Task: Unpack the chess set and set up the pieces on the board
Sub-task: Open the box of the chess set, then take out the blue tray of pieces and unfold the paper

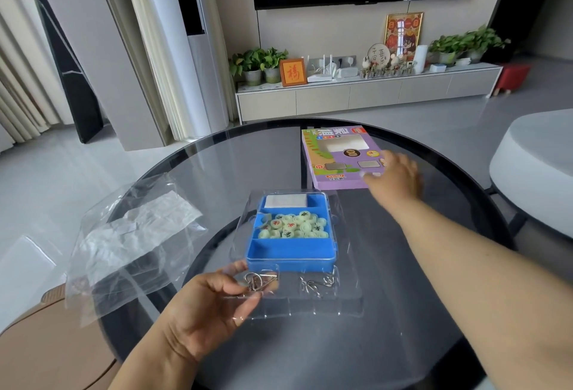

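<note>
A blue plastic case (pixel 291 251) sits in a clear blister tray (pixel 310 304) at the middle of the round glass table (pixel 403 312). Several pale green round chess pieces (pixel 294 224) fill its middle compartment, and a folded white sheet (pixel 286 201) lies in the far one. My left hand (pixel 214 306) pinches the tray's near left edge, thumb on top beside a metal ring puzzle (pixel 259 279). My right hand (pixel 395 177) is blurred and reaches over the near right corner of the purple cardboard box (pixel 338 157), fingers spread.
A crumpled clear plastic bag (pixel 133 240) lies over the table's left edge. A second metal ring puzzle (pixel 319 284) sits in the tray. A white round table (pixel 539 166) stands to the right, and a TV cabinet (pixel 372 95) runs along the far wall.
</note>
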Motion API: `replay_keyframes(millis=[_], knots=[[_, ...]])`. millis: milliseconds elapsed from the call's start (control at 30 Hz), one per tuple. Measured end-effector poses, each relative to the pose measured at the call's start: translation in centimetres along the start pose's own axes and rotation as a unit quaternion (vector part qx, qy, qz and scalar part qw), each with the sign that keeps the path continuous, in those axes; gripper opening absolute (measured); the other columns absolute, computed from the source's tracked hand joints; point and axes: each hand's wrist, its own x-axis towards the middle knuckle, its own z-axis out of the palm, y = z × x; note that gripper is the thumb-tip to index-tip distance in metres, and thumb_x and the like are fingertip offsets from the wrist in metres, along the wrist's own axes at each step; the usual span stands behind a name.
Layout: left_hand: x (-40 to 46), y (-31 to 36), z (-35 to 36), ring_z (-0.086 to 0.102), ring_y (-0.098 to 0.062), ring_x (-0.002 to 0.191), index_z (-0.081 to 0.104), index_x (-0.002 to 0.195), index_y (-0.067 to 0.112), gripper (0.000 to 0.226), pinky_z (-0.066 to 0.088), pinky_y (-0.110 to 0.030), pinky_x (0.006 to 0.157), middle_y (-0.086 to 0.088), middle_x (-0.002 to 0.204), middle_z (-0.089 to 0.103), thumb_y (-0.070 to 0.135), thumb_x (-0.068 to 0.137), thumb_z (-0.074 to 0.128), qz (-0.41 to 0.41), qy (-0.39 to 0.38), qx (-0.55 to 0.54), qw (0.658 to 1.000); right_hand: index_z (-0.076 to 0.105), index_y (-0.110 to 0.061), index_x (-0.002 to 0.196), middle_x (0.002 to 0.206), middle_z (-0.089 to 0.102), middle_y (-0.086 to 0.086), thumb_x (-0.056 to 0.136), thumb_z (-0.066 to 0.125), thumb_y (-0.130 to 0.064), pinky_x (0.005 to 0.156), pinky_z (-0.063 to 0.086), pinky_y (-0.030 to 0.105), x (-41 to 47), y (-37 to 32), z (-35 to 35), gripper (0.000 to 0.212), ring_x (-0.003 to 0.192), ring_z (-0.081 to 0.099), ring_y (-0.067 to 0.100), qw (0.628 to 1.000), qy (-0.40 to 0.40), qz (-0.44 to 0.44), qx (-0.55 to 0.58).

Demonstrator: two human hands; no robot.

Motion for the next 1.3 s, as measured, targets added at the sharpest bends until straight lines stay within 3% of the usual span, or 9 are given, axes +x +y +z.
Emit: replay_keyframes(millis=[67, 133, 233, 400, 533, 833, 1000, 1133, 1300], knots=[[0.0, 0.0, 0.2, 0.068, -0.041, 0.09, 0.05, 0.129, 0.001, 0.096, 0.058, -0.03, 0.05, -0.032, 0.116, 0.06, -0.02, 0.036, 0.064, -0.001, 0.001, -0.002, 1.0, 0.039, -0.029, 0.14, 0.145, 0.04, -0.001, 0.086, 0.058, -0.039, 0.105, 0.026, 0.039, -1.1, -1.0, 0.8, 0.059, 0.134, 0.032, 0.024, 0.987, -0.037, -0.145, -0.066], [0.1, 0.1, 0.3, 0.068, -0.041, 0.088, 0.054, 0.123, 0.0, 0.101, 0.058, -0.03, 0.05, -0.032, 0.112, 0.062, -0.019, 0.025, 0.071, -0.001, 0.003, -0.007, 1.0, 0.033, -0.033, 0.144, 0.151, 0.033, -0.004, 0.092, 0.051, -0.037, 0.108, 0.021, 0.036, -1.0, -1.1, 1.8, 0.056, 0.139, 0.026, 0.019, 0.968, -0.094, -0.199, -0.122], [0.3, 0.0, 0.6, 0.068, -0.044, 0.087, 0.055, 0.115, 0.001, 0.091, 0.057, -0.03, 0.047, -0.032, 0.109, 0.063, -0.02, 0.028, 0.067, 0.001, 0.005, -0.017, 1.0, 0.027, -0.036, 0.147, 0.156, 0.025, -0.004, 0.099, 0.04, -0.033, 0.107, 0.019, 0.035, 0.1, -0.5, 2.8, 0.05, 0.141, 0.023, 0.018, 0.958, -0.131, -0.185, -0.174], [1.1, 0.2, 1.3, 0.069, -0.041, 0.083, 0.054, 0.121, 0.004, 0.06, 0.058, -0.029, 0.051, -0.03, 0.108, 0.064, -0.019, 0.066, 0.041, 0.0, -0.004, -0.025, 1.0, 0.025, -0.035, 0.147, 0.155, 0.026, 0.0, 0.101, 0.037, -0.031, 0.104, 0.023, 0.038, 2.6, 0.5, 2.4, 0.048, 0.14, 0.025, 0.022, 0.953, -0.14, -0.143, -0.226], [2.1, 0.3, 2.3, 0.069, -0.041, 0.08, 0.058, 0.104, 0.004, 0.044, 0.058, -0.029, 0.05, -0.031, 0.104, 0.065, -0.017, 0.074, 0.035, 0.005, 0.003, -0.036, 0.999, 0.026, -0.035, 0.147, 0.153, 0.03, -0.001, 0.1, 0.039, -0.03, 0.106, 0.023, 0.04, 5.1, 1.8, 1.7, 0.048, 0.138, 0.028, 0.023, 0.951, -0.155, -0.11, -0.244], [3.4, 0.4, 3.3, 0.069, -0.041, 0.083, 0.06, 0.104, -0.001, 0.04, 0.059, -0.033, 0.055, -0.031, 0.107, 0.064, -0.015, 0.075, 0.038, 0.014, 0.013, -0.025, 0.999, 0.02, -0.037, 0.148, 0.156, 0.021, -0.003, 0.1, 0.039, -0.029, 0.107, 0.022, 0.042, 7.9, 3.0, 1.8, 0.052, 0.142, 0.019, 0.021, 0.945, -0.195, -0.095, -0.244], [3.7, -0.1, 3.6, 0.065, -0.047, 0.091, 0.044, 0.127, 0.002, 0.055, 0.058, -0.039, 0.058, -0.032, 0.104, 0.065, -0.011, 0.074, 0.048, 0.065, 0.079, 0.012, 0.995, 0.007, -0.037, 0.15, 0.158, 0.013, -0.002, 0.096, 0.042, -0.017, 0.112, 0.018, 0.043, 7.1, 1.6, 1.3, 0.067, 0.146, 0.007, 0.021, 0.957, -0.18, -0.081, -0.212], [3.5, -0.6, 4.0, 0.067, -0.035, 0.072, 0.035, 0.135, 0.006, 0.055, 0.059, -0.036, 0.055, -0.028, 0.097, 0.068, -0.01, 0.085, 0.051, 0.133, 0.162, 0.091, 0.974, 0.029, -0.028, 0.146, 0.154, 0.027, 0.0, 0.092, 0.048, -0.016, 0.11, 0.024, 0.041, 4.0, -1.1, 0.3, 0.059, 0.141, 0.024, 0.023, 0.984, -0.108, -0.115, -0.082], [3.6, -0.9, 3.7, 0.06, -0.02, 0.065, 0.038, 0.135, 0.005, 0.052, 0.051, -0.032, 0.057, -0.017, 0.094, 0.063, 0.007, 0.088, 0.062, 0.181, 0.238, 0.265, 0.917, 0.062, -0.015, 0.118, 0.126, 0.055, 0.006, 0.092, 0.055, -0.029, 0.098, 0.044, 0.038, -1.1, -4.2, 0.4, 0.03, 0.115, 0.051, 0.024, 0.977, -0.153, -0.139, 0.051]])
